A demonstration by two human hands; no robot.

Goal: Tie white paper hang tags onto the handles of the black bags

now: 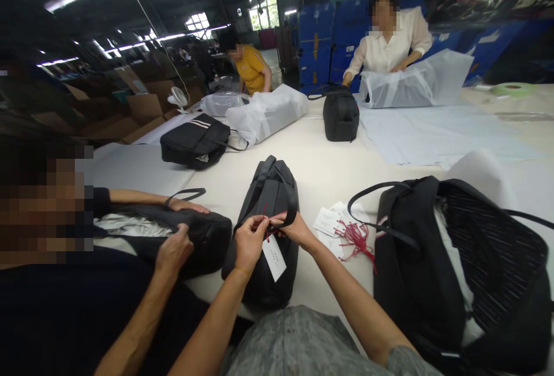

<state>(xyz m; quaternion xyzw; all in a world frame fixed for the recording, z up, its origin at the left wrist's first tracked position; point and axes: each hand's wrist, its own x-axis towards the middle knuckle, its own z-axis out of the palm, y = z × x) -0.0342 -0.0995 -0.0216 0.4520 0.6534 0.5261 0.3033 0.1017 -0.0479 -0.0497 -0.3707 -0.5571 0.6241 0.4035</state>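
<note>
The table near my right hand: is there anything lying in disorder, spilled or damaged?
Slightly untidy: the loose white tags overlap at uneven angles on the table, and their red strings bunch together in what looks like a tangle. No spill or damage shows there.

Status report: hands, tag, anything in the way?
Left hand pinching red string; right hand close beside it. White tag against black bag. Strap in front, partly hiding the right hand.

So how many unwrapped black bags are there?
5: middle bag, front; left bag beside it; striped bag, back left; far bag, back center; open bag, right. Others may be hidden.
</note>
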